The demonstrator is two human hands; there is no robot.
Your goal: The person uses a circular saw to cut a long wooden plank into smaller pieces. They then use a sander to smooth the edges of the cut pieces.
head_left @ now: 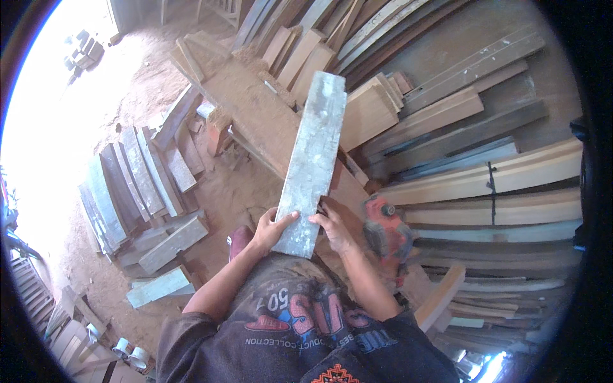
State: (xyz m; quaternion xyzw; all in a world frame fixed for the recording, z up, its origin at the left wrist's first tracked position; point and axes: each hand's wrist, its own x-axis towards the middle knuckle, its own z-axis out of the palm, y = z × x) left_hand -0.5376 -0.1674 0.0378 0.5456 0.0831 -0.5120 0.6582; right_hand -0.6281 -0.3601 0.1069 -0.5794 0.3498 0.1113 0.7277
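A long, weathered grey-white wooden plank is held out in front of my body, its far end pointing up and slightly right. My left hand grips its near left edge, with the thumb lying on the top face. On the opposite edge, my right hand holds it the same way, thumb on top and fingers mostly hidden beneath. The plank's right edge looks chipped and uneven. To the right of my right hand rests a red and black power tool, its kind unclear.
Beyond the plank runs a dusty wooden bench. Old boards lie in a pile on the ground at left. Stacked timber fills the right side, and cut boards lean behind the bench. Two white cups stand lower left.
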